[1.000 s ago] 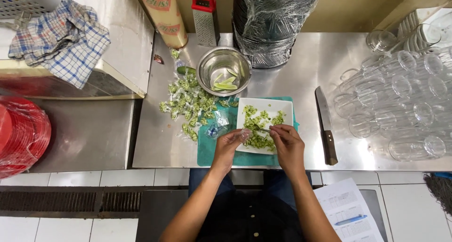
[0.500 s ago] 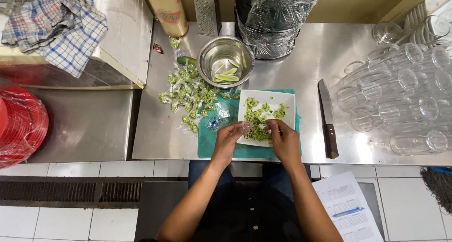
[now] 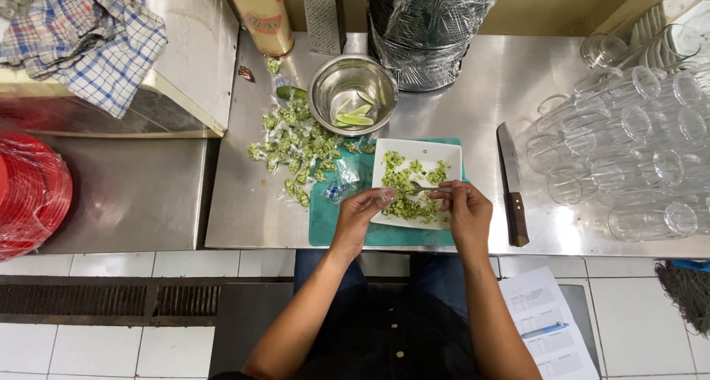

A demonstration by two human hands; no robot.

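Left hand pinches a clear wrap, right hand grips a fork over the half-full white dish; many filled wraps piled at ten o'clock.

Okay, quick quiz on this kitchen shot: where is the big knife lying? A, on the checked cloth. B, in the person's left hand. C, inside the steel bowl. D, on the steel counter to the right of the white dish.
D: the knife lies flat on the steel counter, right of the white dish, untouched by either hand.
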